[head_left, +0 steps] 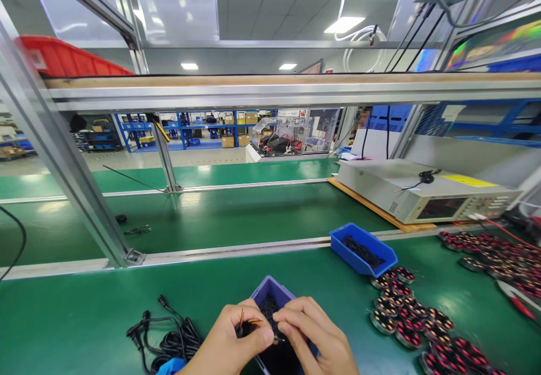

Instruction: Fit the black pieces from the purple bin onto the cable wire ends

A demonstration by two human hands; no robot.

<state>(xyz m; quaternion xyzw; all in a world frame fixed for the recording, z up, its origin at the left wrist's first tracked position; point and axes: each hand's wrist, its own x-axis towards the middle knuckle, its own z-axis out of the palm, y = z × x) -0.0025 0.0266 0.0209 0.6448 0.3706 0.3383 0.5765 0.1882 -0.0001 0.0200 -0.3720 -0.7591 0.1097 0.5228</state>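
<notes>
My left hand (236,338) is closed, pinching a black cable whose thin red, yellow and black wires (253,321) stick out between thumb and forefinger. Beside it, my right hand (316,335) has thumb and fingers pressed together close to the wire tips; whatever it pinches is too small to name. Both hands are over a purple bin (270,282) that holds small black pieces, partly hidden by the fingers. Left of my left hand lies a bundle of black cables (177,338) with plug ends, and a bit of blue material (171,366) shows by my wrist.
A blue bin (338,246) of black pieces stands at the right. Several round copper-wound motor coils (406,313) cover the right side, near red-handled pliers (522,304). Behind sits a grey test instrument (393,181). A metal post (80,161) and an overhead shelf (270,92) frame the bench.
</notes>
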